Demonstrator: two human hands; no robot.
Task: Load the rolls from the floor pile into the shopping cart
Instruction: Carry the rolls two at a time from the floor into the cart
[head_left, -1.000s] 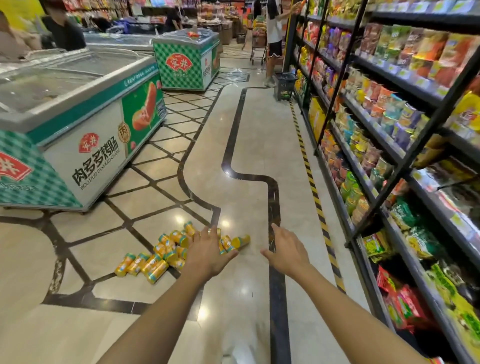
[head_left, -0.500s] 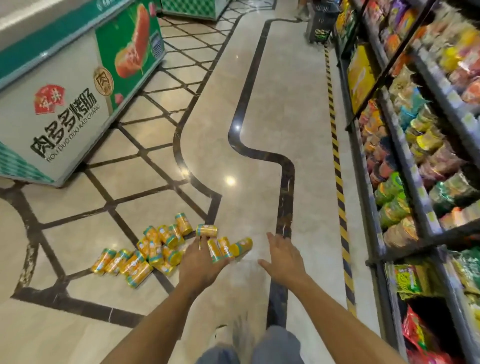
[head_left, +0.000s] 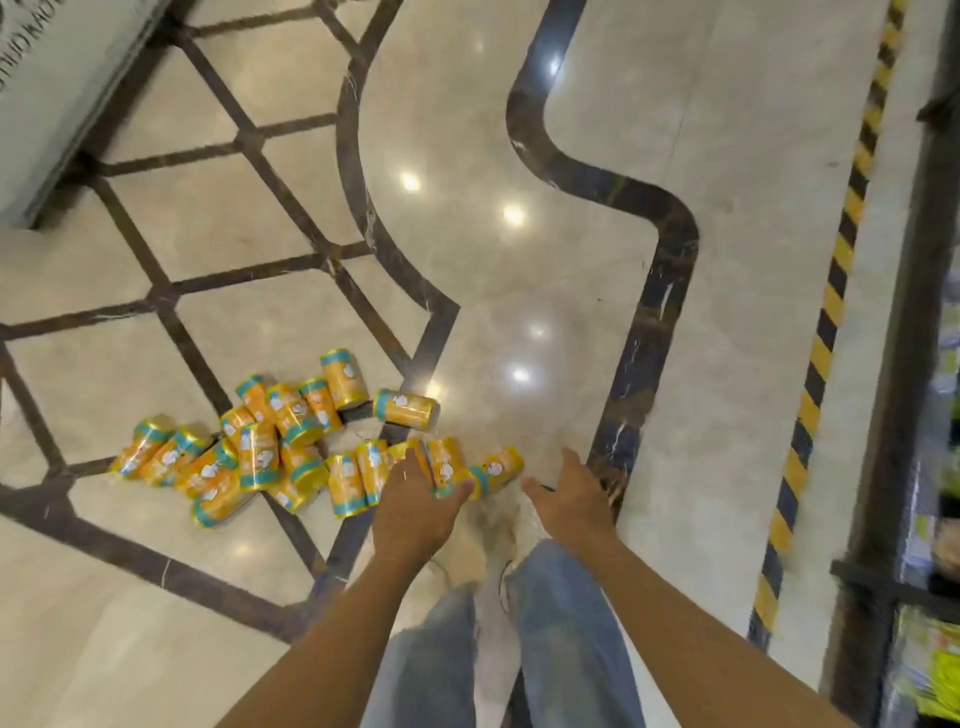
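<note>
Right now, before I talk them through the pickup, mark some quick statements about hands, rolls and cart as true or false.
1. Both hands are empty. True: left hand and right hand are open, fingers spread.
2. The rolls lie piled on the floor. True.
3. The shopping cart stands beside the pile. False: no cart is in view.
4. The rolls are red. False: orange with teal bands.

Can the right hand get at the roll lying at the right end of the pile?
Probably yes. The right hand is open and empty just right of that roll, with only bare floor between. The left hand hovers beside it, not covering it.
</note>
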